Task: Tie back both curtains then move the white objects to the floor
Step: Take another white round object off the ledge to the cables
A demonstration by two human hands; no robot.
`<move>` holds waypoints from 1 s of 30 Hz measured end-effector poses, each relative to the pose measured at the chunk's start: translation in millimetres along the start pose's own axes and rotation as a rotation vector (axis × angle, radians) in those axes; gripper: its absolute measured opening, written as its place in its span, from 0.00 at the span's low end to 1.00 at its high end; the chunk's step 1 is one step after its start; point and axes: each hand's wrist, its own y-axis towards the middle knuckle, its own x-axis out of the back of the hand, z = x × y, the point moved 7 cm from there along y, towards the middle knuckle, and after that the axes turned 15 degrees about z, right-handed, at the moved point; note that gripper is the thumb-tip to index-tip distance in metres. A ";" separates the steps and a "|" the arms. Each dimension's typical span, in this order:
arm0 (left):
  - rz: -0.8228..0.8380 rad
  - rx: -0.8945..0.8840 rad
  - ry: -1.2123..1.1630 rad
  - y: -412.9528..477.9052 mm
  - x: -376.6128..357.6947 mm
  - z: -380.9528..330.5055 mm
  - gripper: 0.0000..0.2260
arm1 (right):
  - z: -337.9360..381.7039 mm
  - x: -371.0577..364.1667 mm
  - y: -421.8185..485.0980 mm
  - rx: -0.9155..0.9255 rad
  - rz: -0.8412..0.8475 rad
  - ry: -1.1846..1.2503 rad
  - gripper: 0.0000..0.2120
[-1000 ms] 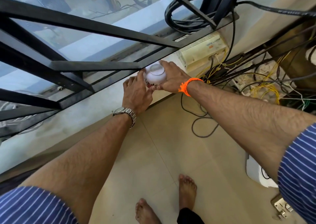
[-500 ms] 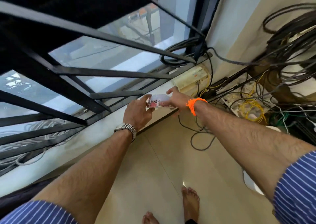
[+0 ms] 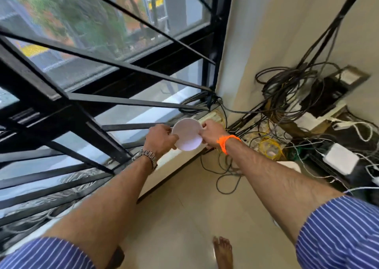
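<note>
Bright daylight through the window (image 3: 106, 49) — blurred outside, edges warped.

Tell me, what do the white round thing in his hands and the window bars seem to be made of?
White round object: probably ceramic or plastic, smooth and matte, its flat round face showing; the blur leaves it open. Window bars: likely black painted metal, going by the straight flat strips with a dull sheen.

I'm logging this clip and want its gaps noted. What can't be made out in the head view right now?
- White round object: both hands cover its edges; whether bowl or lid is unclear.
- Left hand and right hand: fingertips hidden behind it.
- Curtains: none in frame.
- Cable tangle: individual connections too dense.
- Outside the window: motion-blurred.
</note>
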 end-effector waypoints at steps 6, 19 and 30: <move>0.067 -0.086 -0.135 -40.8 23.0 -44.9 0.10 | 33.0 24.8 -78.3 0.060 -0.114 -0.147 0.07; 0.240 -0.306 0.009 -91.7 -48.2 -177.2 0.05 | -33.9 95.7 -226.5 -0.075 -0.341 -0.132 0.14; 0.412 -0.582 0.296 -178.4 -218.1 -342.8 0.09 | -207.8 150.5 -410.1 -0.238 -0.596 0.145 0.13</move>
